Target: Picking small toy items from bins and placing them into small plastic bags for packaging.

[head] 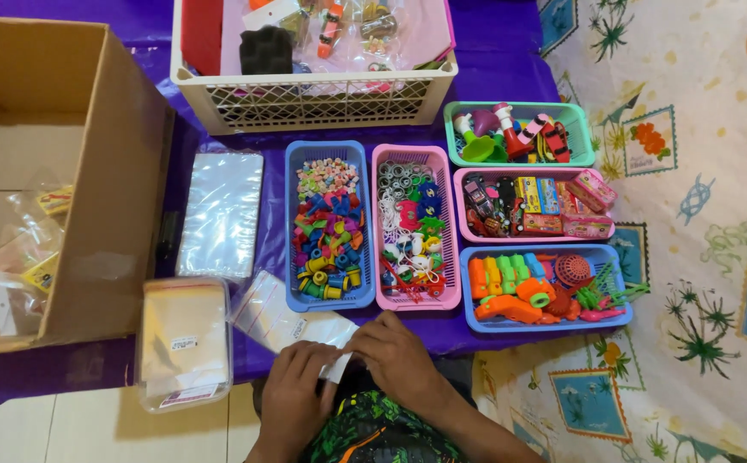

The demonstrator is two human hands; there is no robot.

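Both hands are in view at the bottom centre, drawn close to the body. The left hand (295, 396) lies lower and nearer the body, back facing up, fingers curled inward with knuckles bent. The right hand (397, 356) sits just beside and slightly ahead of it, back up, fingers bent and pointing toward the left hand; the fingertips of the two meet or nearly meet. The right forearm runs back toward the lower right edge. The left wrist enters from the bottom edge. Fingertips are partly hidden.
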